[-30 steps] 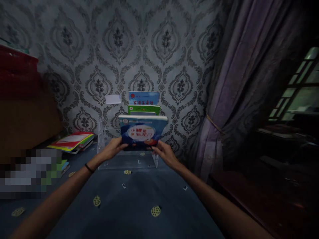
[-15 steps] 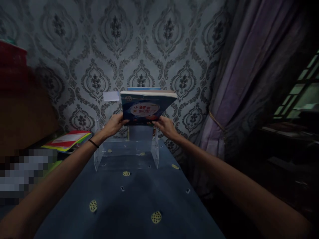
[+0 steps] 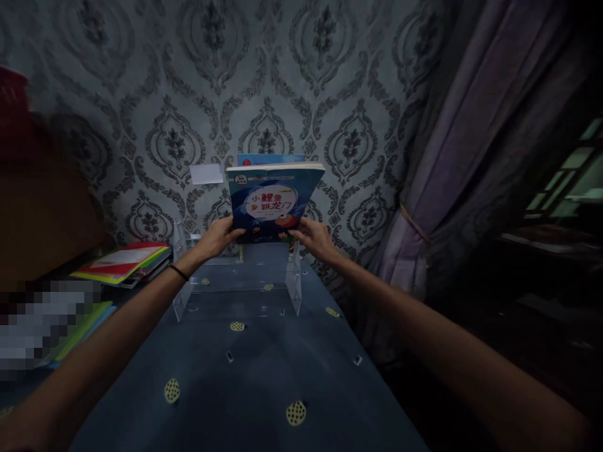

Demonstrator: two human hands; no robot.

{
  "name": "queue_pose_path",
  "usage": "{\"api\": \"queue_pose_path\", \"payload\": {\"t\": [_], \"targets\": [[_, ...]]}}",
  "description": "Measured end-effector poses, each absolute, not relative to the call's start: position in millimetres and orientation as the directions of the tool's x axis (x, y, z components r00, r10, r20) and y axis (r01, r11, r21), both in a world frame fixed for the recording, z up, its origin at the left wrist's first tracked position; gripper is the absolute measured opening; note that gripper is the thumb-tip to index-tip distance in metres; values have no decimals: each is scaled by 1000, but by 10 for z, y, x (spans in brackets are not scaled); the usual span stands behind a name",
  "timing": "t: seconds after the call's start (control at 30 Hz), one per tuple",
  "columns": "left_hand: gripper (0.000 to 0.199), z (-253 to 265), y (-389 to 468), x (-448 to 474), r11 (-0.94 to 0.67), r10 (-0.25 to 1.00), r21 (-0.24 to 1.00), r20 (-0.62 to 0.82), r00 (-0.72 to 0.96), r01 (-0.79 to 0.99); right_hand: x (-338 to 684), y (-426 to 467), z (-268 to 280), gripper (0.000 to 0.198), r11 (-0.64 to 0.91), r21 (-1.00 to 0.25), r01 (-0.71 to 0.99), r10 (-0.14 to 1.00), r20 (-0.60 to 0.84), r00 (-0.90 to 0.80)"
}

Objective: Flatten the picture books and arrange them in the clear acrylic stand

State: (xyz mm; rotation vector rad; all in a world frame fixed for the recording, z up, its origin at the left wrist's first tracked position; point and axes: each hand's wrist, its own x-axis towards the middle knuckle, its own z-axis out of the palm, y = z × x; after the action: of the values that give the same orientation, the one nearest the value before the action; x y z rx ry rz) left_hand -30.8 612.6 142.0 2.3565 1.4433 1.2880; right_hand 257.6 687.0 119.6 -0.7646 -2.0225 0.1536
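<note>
A blue picture book [image 3: 273,202] with red Chinese characters in a white oval is held up in front of me, cover facing me. My left hand [image 3: 220,238] grips its lower left corner, thumb on the cover. At the lower right corner my right hand [image 3: 316,240] holds it the same way. Both hands' other fingers are hidden behind the book. Beneath and around it stands a clear plastic rack [image 3: 293,282] on the table. Another book with a light blue top edge [image 3: 273,159] shows just behind the held one.
The blue tablecloth [image 3: 254,389] carries yellow dotted prints. To the left lies a stack of colourful books or folders [image 3: 125,262], with a brown box [image 3: 47,220] beyond. Patterned wallpaper [image 3: 174,138] rises behind, where a white label [image 3: 206,174] shows. A purple curtain [image 3: 452,157] hangs at right.
The held book has tilted more upright, so its cover shows more fully and its top edge looks thinner. Both hands keep their grip. The view has shifted slightly.
</note>
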Motion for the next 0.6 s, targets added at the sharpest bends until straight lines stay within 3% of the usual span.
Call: {"api": "queue_pose_path", "payload": {"t": [0.4, 0.6], "targets": [[29, 1275, 6294, -364, -522, 829, 635, 534, 166, 570, 2614, 6956, 1160, 14, 805, -354, 477, 568, 694, -443], [26, 1274, 6324, -388, -521, 839, 669, 516, 173, 530, 2669, 6976, 1132, 38, 802, -290, 522, 559, 671, -486]]}}
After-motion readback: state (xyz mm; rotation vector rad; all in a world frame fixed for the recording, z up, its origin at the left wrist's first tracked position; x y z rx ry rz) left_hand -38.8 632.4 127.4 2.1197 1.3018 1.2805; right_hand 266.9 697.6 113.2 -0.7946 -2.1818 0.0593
